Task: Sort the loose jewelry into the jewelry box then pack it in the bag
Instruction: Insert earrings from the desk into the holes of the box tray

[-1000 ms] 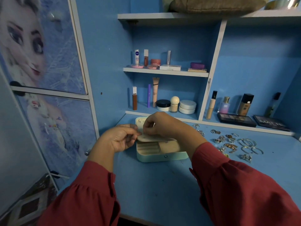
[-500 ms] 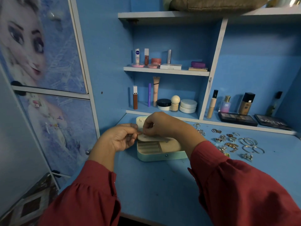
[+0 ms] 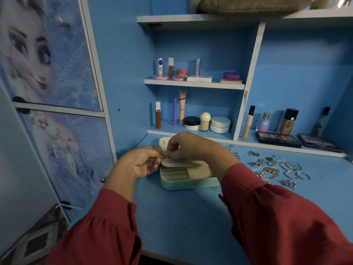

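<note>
A mint jewelry box is set open on the blue worktop, directly beneath both hands. A beige flap lying over the box is pinched at its left end by the curled fingers of the left hand and the right hand. Loose jewelry is scattered on the worktop to the right of the right hand, apart from the box.

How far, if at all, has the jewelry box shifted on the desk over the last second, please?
No. The jewelry box keeps its place below the lower shelf's white jars and left of the loose jewelry; both hands stay at its beige flap.
</note>
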The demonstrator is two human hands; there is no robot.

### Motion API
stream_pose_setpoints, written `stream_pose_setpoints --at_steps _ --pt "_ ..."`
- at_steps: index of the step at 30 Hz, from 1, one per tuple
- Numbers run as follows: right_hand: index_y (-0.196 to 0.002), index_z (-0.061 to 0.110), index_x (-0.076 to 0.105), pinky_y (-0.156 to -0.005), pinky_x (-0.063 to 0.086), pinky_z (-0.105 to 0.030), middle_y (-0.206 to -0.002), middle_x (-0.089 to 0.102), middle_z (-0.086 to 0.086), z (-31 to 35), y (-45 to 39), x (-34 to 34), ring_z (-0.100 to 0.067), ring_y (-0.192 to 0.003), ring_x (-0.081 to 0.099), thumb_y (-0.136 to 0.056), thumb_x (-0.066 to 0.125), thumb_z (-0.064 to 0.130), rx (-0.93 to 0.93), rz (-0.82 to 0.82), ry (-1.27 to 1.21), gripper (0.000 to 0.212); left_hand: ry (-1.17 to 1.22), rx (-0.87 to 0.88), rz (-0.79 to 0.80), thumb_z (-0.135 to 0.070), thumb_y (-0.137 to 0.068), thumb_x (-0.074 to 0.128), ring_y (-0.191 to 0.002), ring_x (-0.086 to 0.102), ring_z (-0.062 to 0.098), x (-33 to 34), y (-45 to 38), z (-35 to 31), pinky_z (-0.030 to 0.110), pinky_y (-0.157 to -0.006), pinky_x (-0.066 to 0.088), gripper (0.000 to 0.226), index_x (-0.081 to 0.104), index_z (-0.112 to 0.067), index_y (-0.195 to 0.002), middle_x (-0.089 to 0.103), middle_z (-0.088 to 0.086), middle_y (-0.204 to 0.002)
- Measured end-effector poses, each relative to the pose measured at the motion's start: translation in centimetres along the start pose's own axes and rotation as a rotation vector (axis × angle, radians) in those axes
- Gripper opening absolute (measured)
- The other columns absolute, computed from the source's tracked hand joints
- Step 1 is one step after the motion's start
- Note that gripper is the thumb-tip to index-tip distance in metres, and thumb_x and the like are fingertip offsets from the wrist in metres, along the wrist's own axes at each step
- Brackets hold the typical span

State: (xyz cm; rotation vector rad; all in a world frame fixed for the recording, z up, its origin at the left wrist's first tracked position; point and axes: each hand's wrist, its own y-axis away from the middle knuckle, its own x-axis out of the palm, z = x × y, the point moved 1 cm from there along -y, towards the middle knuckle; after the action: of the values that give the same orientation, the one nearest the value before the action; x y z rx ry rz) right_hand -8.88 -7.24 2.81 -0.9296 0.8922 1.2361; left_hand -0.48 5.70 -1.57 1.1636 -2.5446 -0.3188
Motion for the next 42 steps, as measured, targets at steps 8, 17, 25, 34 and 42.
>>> stream_pose_setpoints --at_steps 8,17,25,34,42 --pt "-0.095 0.006 0.072 -0.08 0.05 -0.029 -0.101 0.069 -0.006 0.2 -0.1 0.0 -0.02 -0.095 0.062 -0.088 0.06 0.015 -0.017 -0.007 0.001 0.016 -0.001 -0.012 -0.024 0.008 -0.087 0.053 -0.033 0.049 0.001 0.0 -0.1 0.1 0.012 -0.032 0.038 0.026 0.052 -0.016 -0.077 0.054 -0.003 -0.042" --pt "-0.09 0.017 0.07 -0.07 0.045 -0.016 -0.091 0.067 0.006 -1.7 0.9 0.1 -0.004 -0.08 0.056 -0.089 0.064 0.025 -0.021 -0.061 -0.116 0.01 0.011 -0.012 0.013 0.008 -0.086 0.056 -0.034 0.051 0.002 0.0 0.0 -0.1 0.013 -0.033 0.041 0.021 0.057 -0.011 -0.078 0.055 -0.002 -0.044" --pt "-0.104 0.017 0.069 -0.076 0.048 -0.024 -0.095 0.069 0.003 -8.0 4.1 -1.1 -0.011 -0.087 0.061 -0.097 0.051 0.022 0.217 -0.428 -0.569 0.02 0.038 0.084 0.083 -0.003 -0.091 0.054 -0.041 0.053 0.004 -0.1 -0.2 -0.5 0.014 -0.039 0.044 0.014 0.068 -0.004 -0.094 0.071 0.011 -0.072" --pt "-0.111 0.011 0.064 -0.056 0.039 -0.02 -0.102 0.066 -0.01 -9.9 5.3 0.3 -0.016 -0.075 0.058 -0.098 0.041 0.011 0.463 -0.547 -0.758 0.026 0.143 0.298 0.053 -0.01 -0.093 0.054 -0.057 0.062 0.007 0.2 -0.6 -0.6 0.015 -0.046 0.044 0.017 0.063 -0.008 -0.109 0.074 0.012 -0.095" --pt "-0.115 0.011 0.067 -0.083 0.045 -0.022 -0.1 0.067 -0.002 -9.5 5.6 1.0 -0.012 -0.091 0.059 -0.084 0.063 0.003 0.437 -0.407 -0.389 0.031 -0.143 0.563 -0.286 -0.015 -0.088 0.065 -0.049 0.052 -0.005 1.7 -2.4 0.0 0.013 -0.048 0.04 0.016 0.067 -0.011 -0.104 0.057 -0.003 -0.07"
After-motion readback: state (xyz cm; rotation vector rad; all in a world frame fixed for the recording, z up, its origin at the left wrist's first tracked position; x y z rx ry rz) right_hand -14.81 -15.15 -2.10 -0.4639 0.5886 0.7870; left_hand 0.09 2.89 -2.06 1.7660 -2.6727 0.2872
